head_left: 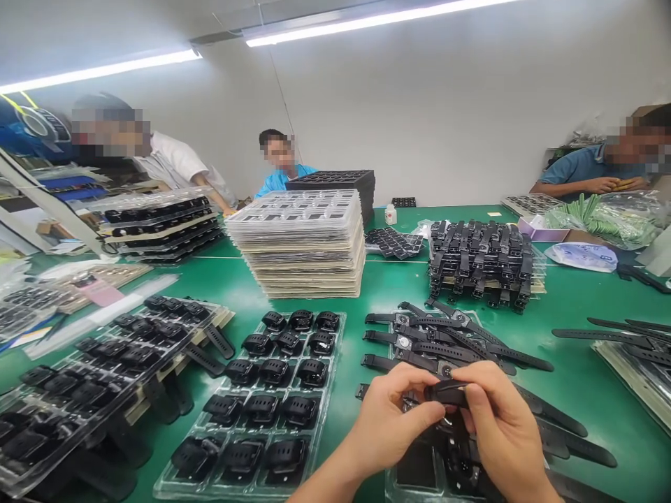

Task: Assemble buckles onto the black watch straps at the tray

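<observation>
**Both hands pinching one black watch strap over the green table**

Head view:
- Left hand (391,419) and right hand (495,426) are meeting in front of the chest, both closing on the same black strap piece (445,392). Left thumb and forefinger are pinching its left end; right thumb is pressing on top at the other end, fingers curling underneath. Both grips are tight, no gap showing.
- Strap is sitting just above a clear tray (419,482), directly below the grip. Just beyond the fingertips, loose straps (445,342) are lying in a fan on the green table (393,279).
- Left of the grip: blister tray of watch bodies (272,391). Well beyond it: stack of trays (301,241).
- Handling, my read: light, soft rubbery band, bending easily, not fragile, a bit grippy. Best hold looks like near the stiffer end, close to the lug, so it isn't flopping.
</observation>
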The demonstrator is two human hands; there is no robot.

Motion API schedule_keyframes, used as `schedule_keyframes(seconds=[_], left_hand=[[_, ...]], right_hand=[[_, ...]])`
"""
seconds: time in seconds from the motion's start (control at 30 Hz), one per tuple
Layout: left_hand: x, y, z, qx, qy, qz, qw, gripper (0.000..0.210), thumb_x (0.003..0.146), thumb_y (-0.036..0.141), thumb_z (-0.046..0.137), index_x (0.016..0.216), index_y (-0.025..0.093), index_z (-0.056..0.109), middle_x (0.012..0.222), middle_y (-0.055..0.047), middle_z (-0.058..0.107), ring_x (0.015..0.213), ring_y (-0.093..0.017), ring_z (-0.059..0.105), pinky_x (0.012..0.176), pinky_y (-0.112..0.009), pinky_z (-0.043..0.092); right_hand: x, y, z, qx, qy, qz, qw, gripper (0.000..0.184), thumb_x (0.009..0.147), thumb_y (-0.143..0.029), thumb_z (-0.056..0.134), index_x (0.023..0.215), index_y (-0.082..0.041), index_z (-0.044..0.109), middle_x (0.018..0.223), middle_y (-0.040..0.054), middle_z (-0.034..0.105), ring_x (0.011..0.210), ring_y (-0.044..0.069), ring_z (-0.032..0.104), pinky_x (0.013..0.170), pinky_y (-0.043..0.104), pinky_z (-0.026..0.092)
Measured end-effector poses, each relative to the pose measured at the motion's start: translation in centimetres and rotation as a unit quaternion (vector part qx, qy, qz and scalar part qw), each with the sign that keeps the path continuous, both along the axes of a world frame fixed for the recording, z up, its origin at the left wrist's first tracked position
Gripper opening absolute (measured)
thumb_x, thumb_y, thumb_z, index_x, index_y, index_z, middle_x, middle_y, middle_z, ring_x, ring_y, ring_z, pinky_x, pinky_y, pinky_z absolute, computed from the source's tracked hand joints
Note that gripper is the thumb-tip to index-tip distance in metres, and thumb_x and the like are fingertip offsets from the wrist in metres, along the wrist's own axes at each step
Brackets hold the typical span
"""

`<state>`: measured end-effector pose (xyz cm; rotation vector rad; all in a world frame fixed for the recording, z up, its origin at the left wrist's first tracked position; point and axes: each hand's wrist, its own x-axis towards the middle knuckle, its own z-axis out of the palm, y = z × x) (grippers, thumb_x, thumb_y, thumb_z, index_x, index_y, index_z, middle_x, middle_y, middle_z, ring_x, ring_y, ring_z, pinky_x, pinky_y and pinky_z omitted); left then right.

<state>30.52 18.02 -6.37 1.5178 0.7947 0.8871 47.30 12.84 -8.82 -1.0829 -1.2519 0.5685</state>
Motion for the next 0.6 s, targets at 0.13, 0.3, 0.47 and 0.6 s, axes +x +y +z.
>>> schedule_keyframes(seconds=[0.13, 0.3, 0.47, 0.6], left_hand=[[-0.1, 0.0, -0.2, 0.0, -0.017, 0.014, 1.0, 0.026, 0.075, 0.029, 0.079, 0.099, 0.02, 0.08, 0.089, -0.005, 0.065, 0.08, -0.019, 0.059, 0.074, -0.028, 0.046], [-0.1, -0.1, -0.5, 0.001, -0.029, 0.016, 0.999, 0.026, 0.075, 0.033, 0.079, 0.097, 0.02, 0.079, 0.088, -0.005, 0.064, 0.08, -0.019, 0.058, 0.073, -0.028, 0.045], [-0.1, -0.1, -0.5, 0.001, -0.025, 0.024, 0.999, 0.025, 0.076, 0.033, 0.078, 0.098, 0.02, 0.08, 0.088, -0.005, 0.063, 0.081, -0.019, 0.058, 0.075, -0.029, 0.045], [-0.1, 0.0, -0.3, 0.012, -0.023, 0.023, 0.999, 0.023, 0.077, 0.027, 0.076, 0.099, 0.021, 0.079, 0.09, -0.005, 0.064, 0.082, -0.019, 0.057, 0.075, -0.029, 0.044]], right_hand=[[-1.2, -0.5, 0.4, -0.059, 0.13, -0.015, 0.99, 0.02, 0.104, -0.04, 0.051, 0.1, -0.025, 0.064, 0.098, 0.0032, 0.057, 0.052, 0.011, 0.053, 0.048, 0.026, 0.048], [-1.2, -0.5, 0.4, -0.044, 0.092, 0.034, 0.994, 0.022, 0.102, -0.038, 0.052, 0.092, -0.023, 0.065, 0.093, 0.0041, 0.055, 0.057, 0.014, 0.052, 0.05, 0.027, 0.047], [-0.4, -0.4, -0.1, -0.026, 0.082, 0.045, 0.995, 0.021, 0.105, -0.032, 0.046, 0.095, -0.026, 0.064, 0.094, 0.0024, 0.054, 0.06, 0.014, 0.054, 0.053, 0.027, 0.047], [0.4, 0.1, 0.2, -0.001, -0.042, 0.081, 0.996, 0.021, 0.105, -0.027, 0.045, 0.101, -0.028, 0.066, 0.096, 0.0036, 0.057, 0.078, 0.019, 0.061, 0.067, 0.03, 0.053]])
